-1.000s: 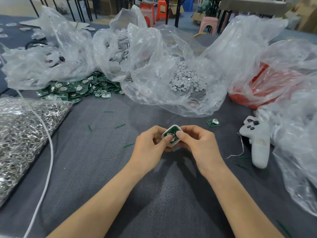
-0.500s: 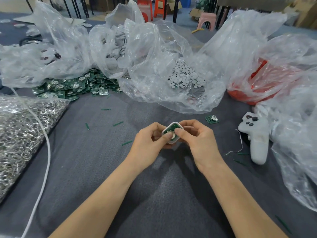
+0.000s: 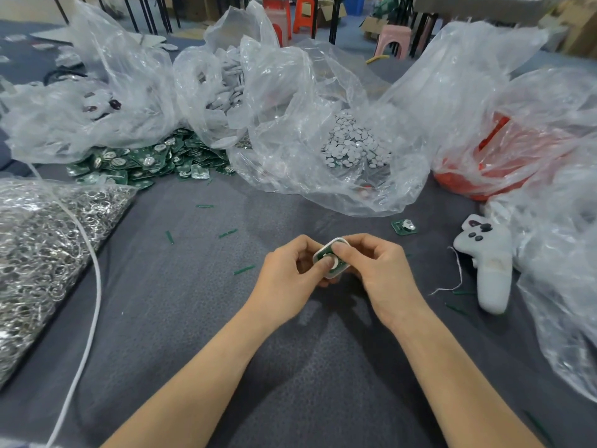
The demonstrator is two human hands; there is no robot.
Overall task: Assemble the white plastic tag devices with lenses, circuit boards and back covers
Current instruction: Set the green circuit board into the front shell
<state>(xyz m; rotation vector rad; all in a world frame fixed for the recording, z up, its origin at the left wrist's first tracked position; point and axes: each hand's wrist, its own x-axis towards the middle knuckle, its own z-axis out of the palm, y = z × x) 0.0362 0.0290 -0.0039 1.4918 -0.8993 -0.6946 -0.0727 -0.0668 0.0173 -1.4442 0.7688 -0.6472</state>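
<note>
Head: hands (image 3: 287, 273) (image 3: 378, 270) pinch rounded white tag (image 3: 337, 270).

One wide-angle camera, worn on the person's head, looks forward and down across the bench (image 3: 181, 318). It sits close above the forearms (image 3: 200, 379), so the left hand (image 3: 284, 276) and right hand (image 3: 384, 273) meet just below mid-frame. The plastic bags (image 3: 290, 108) along the bench's far side fill the upper half, and stools (image 3: 392, 40) on the floor beyond touch the top edge.

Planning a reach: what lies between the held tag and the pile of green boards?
In the head view, only grey cloth with a few green slivers lies between the tag and the boards.
</note>
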